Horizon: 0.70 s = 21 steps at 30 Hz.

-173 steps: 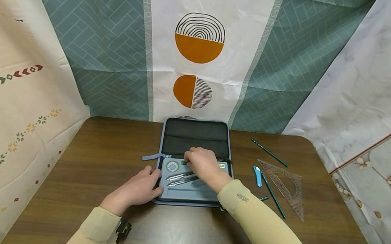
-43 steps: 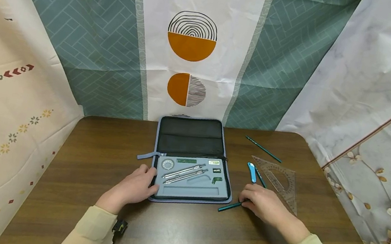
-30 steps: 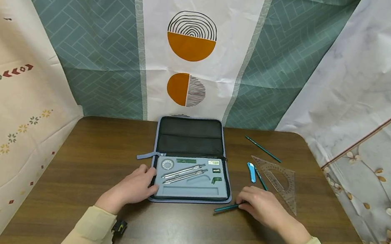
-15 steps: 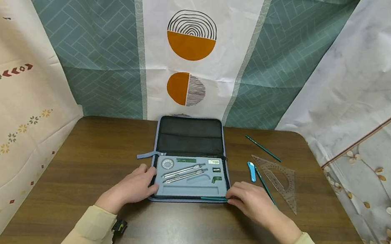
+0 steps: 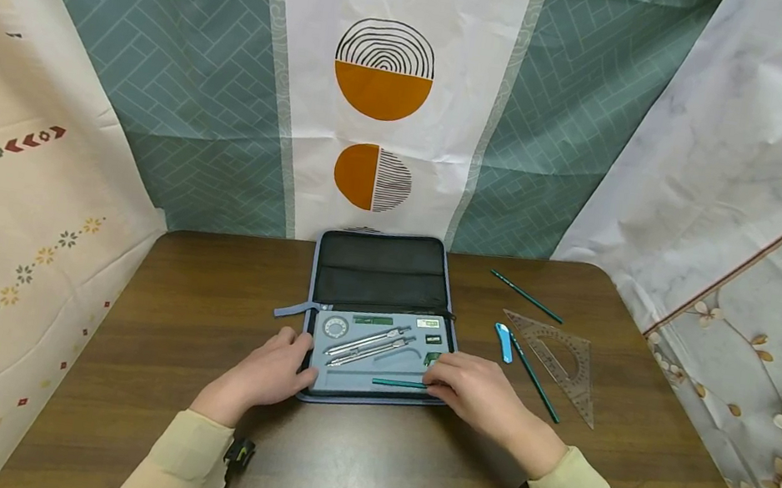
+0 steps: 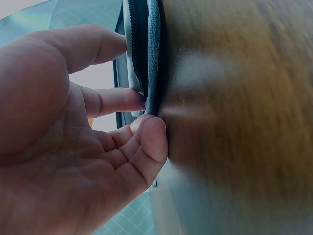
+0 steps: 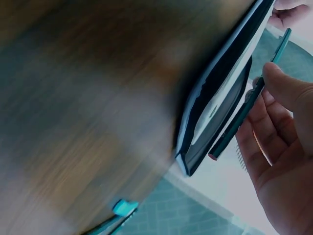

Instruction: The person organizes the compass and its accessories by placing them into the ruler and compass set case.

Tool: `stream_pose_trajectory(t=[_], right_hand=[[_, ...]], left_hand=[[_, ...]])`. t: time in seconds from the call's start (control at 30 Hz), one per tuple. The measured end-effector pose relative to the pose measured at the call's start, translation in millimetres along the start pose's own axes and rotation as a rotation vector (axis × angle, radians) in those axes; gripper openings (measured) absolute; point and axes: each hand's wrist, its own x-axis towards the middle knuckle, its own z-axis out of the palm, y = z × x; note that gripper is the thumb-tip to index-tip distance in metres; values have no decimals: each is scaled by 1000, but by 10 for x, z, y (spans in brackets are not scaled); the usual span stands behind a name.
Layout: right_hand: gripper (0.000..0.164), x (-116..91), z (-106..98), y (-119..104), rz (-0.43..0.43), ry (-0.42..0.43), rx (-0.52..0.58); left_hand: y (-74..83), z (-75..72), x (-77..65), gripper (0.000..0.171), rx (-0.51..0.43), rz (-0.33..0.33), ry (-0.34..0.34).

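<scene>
1. From my remote seat, I'm seeing the left hand resting at the left edge of the zip case; its thumb and bent fingertips are standing apart, touching that edge without closing round it.
2. The case is lying unfolded on the wooden table, its strap trailing leftward.
3. Inside, the grey tray is holding a round disc, two silver compasses, an eraser and a sharpener.
4. A green pencil is pointing leftward over the tray's long front slot; whether it's touching the tray, I'm not managing to tell.
5. The right hand is pinching that pencil between thumb and fingers, nearly closed.
6. Further right, a light-blue handled tool is lying beside a second pencil.
7. A third pencil is lying behind the transparent set square.
</scene>
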Motion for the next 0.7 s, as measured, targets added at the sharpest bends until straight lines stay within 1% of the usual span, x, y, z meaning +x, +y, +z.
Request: stream_pose_trajectory(t=[0.3,0.7], right_hand=[[16,220,129,-74,43,-36,-9],[13,428,265,-186,30,-74,-10]], left_hand=[[0,7,6,40,12,2,6],[17,-3,11,41,17,-3,5]])
